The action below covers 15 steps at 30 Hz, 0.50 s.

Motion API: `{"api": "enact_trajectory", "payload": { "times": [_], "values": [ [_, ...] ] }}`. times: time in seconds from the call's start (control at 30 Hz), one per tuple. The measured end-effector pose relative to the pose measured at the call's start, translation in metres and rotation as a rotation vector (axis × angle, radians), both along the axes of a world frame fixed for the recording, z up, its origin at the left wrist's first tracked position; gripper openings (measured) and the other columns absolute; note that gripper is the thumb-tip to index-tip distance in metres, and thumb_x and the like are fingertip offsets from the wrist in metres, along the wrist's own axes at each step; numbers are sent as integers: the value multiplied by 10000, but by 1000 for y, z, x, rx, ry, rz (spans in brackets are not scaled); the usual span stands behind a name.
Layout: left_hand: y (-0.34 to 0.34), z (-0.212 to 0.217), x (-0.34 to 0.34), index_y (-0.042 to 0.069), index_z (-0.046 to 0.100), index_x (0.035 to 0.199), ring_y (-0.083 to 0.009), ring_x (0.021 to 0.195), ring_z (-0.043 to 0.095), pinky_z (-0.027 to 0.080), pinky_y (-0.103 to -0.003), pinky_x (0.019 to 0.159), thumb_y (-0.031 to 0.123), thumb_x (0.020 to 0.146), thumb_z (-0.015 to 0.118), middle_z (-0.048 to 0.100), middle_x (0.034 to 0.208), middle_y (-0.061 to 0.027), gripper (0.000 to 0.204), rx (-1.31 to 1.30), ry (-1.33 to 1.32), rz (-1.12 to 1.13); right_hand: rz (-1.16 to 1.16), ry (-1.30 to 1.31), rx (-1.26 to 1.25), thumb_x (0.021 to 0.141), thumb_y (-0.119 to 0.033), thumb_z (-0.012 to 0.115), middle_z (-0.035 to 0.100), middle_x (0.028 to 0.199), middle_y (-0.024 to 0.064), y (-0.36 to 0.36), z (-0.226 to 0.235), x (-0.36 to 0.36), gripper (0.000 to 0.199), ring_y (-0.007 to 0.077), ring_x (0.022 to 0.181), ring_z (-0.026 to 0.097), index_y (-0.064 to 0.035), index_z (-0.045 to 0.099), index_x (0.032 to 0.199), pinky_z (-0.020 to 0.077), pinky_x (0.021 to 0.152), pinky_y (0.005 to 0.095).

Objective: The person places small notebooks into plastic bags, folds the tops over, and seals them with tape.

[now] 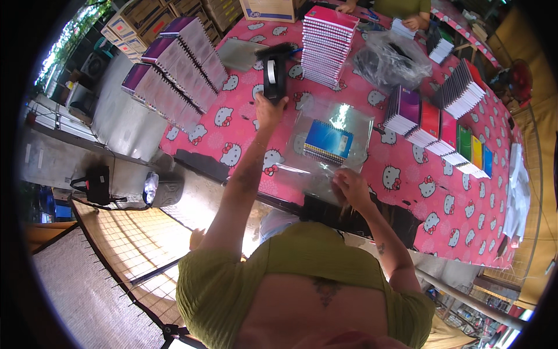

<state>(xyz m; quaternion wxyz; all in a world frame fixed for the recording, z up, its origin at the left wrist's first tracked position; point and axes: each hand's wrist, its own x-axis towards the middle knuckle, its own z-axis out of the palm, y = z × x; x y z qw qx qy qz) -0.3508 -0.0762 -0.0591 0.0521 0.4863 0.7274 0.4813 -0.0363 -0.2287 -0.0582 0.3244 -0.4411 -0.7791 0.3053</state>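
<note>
My left hand (271,110) is closed on the near end of a black tape dispenser (275,90), which carries a roll of white-looking tape (271,71). Nearer to me, a stack of blue spiral notebooks (327,141) lies on a sheet of clear, shiny plastic (361,123). At the plastic's near edge, my right hand (351,187) has its fingers pinched together. What sits between those fingertips is too small and see-through to make out.
A tall stack of pink spiral notebooks (328,49) stands beyond the plastic. Large purple-topped notebook stacks (180,70) are at left; coloured ones (430,125) line the right. Crumpled clear plastic (392,61) lies on the pink tablecloth (392,177). Another person's hand (414,22) is across the table.
</note>
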Motion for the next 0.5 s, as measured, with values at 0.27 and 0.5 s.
{"api": "enact_trajectory", "payload": {
  "times": [0.27, 0.5],
  "values": [
    [-119, 11, -1, 35, 615, 1147, -274, 1029, 651, 432, -376, 1026, 161, 849, 745, 682, 1082, -83, 349, -314, 447, -946, -205, 184, -114, 933, -119, 607, 702, 868, 135, 15, 0, 15, 167, 263, 750, 697, -43, 665, 1069, 529, 668, 343],
    [-56, -17, -12, -11, 561, 1065, -185, 912, 683, 545, -337, 841, -18, 882, 645, 695, 975, -97, 202, -368, -569, -886, -469, -92, -11, 920, -235, 631, 660, 1081, 136, 43, 25, 12, 333, 280, 959, 643, -29, 622, 1182, 488, 819, 402]
  ]
}}
